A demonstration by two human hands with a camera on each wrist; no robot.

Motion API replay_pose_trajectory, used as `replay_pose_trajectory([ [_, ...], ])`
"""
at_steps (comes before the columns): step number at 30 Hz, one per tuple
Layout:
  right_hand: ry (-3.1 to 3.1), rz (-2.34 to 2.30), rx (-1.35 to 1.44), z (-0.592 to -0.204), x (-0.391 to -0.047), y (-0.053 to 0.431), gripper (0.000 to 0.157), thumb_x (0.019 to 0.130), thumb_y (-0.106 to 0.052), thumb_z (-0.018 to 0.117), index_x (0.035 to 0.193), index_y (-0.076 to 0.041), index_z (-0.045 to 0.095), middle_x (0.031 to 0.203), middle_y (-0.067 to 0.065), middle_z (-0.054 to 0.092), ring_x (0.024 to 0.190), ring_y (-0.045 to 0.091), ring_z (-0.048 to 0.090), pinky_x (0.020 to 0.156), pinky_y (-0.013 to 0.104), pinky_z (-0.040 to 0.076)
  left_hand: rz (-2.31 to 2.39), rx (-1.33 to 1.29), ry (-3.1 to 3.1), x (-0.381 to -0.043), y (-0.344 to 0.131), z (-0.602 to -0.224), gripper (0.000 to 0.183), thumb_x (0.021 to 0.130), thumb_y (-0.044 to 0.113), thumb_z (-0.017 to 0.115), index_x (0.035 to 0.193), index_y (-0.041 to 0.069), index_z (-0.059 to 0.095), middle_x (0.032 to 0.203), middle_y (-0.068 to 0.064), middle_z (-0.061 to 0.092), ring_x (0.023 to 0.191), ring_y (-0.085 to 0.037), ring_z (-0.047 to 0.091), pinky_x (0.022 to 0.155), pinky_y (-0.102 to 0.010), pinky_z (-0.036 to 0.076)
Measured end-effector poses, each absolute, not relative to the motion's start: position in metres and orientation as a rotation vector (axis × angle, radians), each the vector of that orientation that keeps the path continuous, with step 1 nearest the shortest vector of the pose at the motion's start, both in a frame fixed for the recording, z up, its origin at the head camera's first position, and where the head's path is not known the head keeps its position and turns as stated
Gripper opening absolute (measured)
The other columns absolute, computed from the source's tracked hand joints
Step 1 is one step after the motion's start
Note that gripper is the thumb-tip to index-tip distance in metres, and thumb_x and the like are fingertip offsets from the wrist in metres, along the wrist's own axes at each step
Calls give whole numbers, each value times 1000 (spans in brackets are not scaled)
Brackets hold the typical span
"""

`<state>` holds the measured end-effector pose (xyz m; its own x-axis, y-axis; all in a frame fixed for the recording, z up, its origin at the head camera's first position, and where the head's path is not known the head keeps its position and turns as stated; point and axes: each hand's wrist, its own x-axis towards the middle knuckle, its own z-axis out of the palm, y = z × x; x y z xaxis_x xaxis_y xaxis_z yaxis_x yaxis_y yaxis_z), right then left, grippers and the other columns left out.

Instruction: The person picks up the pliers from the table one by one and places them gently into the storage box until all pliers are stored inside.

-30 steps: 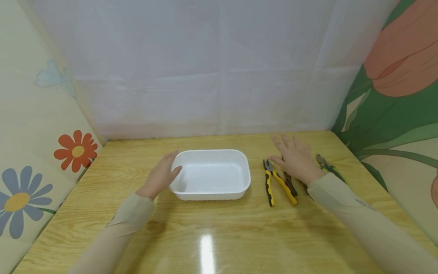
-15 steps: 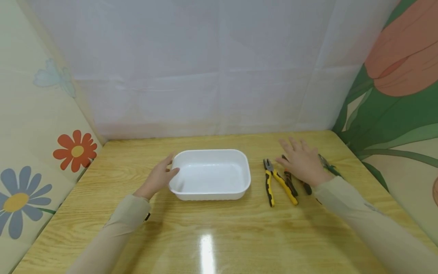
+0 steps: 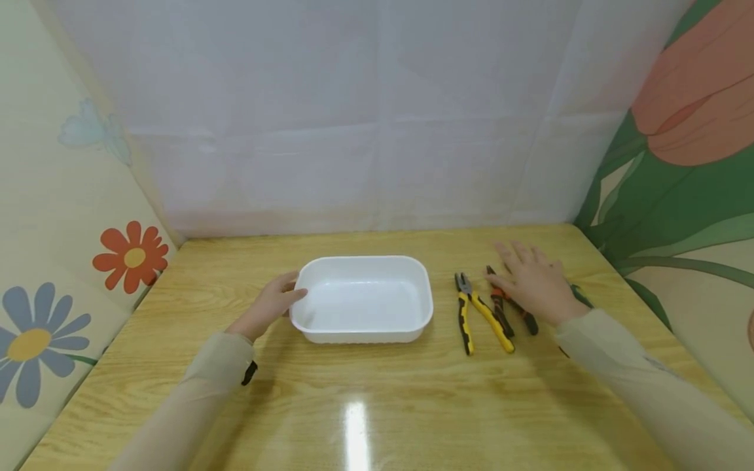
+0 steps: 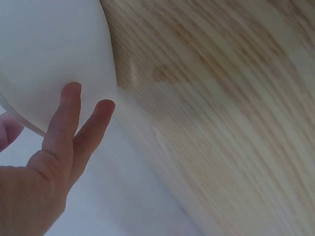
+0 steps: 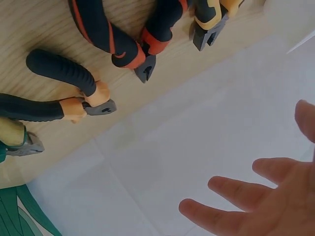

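A white rectangular plastic tub [image 3: 362,337] sits on the wooden table, seen in the head view. My left hand [image 3: 273,305] holds its left end, the thumb over the rim and the fingers on the outer wall; the left wrist view shows two fingers [image 4: 63,115] along that wall. To the right, my right hand [image 3: 533,284] hovers with spread fingers above several pliers and holds nothing. Yellow-and-black pliers [image 3: 463,322] lie nearest the tub, beside red-and-black pliers [image 3: 498,307]. The right wrist view shows black-and-orange pliers [image 5: 64,71] and green-handled pliers [image 5: 22,140], which my hand partly covers in the head view.
A white cloth [image 3: 371,131] hangs behind the table [image 3: 306,412]. Walls with painted flowers stand at both sides, including a red flower [image 3: 134,257] on the left. Bare wood lies in front of the tub.
My right hand has moved right over the pliers, uncovering more of the red-and-black pair. My left hand has shifted slightly lower and left at the tub's rim. The tub and pliers stay in place.
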<state>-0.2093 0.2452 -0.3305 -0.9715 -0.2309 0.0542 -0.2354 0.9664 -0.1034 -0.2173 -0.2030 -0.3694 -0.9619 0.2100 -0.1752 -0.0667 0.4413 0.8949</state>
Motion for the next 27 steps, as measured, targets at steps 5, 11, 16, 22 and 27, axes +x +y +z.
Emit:
replay_pose_trajectory([
  [5,-3067,208,384,-333,-207,253,72,102,-44,46,153,-1,20,150,36,20,130,63,18,95,83,16,1553,49,2395,-221,-203,-371,55,102,10,47,148,-10,24,145,-36,32,122,-44,49,90,-44,54],
  [11,-3067,212,384,-337,-206,264,70,103,-45,43,152,0,22,148,38,21,126,65,21,93,83,19,1551,70,2386,-223,-204,-372,46,101,5,46,140,-16,35,131,-35,49,97,-30,63,76,-39,59],
  [16,-3056,223,386,-340,-205,274,71,102,-45,44,151,1,21,145,41,23,122,67,24,89,84,22,1558,70,2335,-224,-206,-370,41,100,5,46,133,-19,42,110,-25,62,81,-16,63,71,-36,60],
  [22,-3045,194,364,-343,-203,282,74,102,-50,42,151,2,22,143,41,26,122,66,26,88,83,24,1541,-11,2305,-224,-204,-366,43,101,6,46,135,-20,39,109,-24,62,78,-16,64,70,-36,60],
  [27,-3087,187,309,-346,-204,291,74,102,-50,40,151,3,22,143,41,24,122,66,25,88,85,21,1554,-30,2271,-224,-205,-366,44,102,6,45,137,-19,37,112,-26,61,79,-17,65,70,-38,60],
])
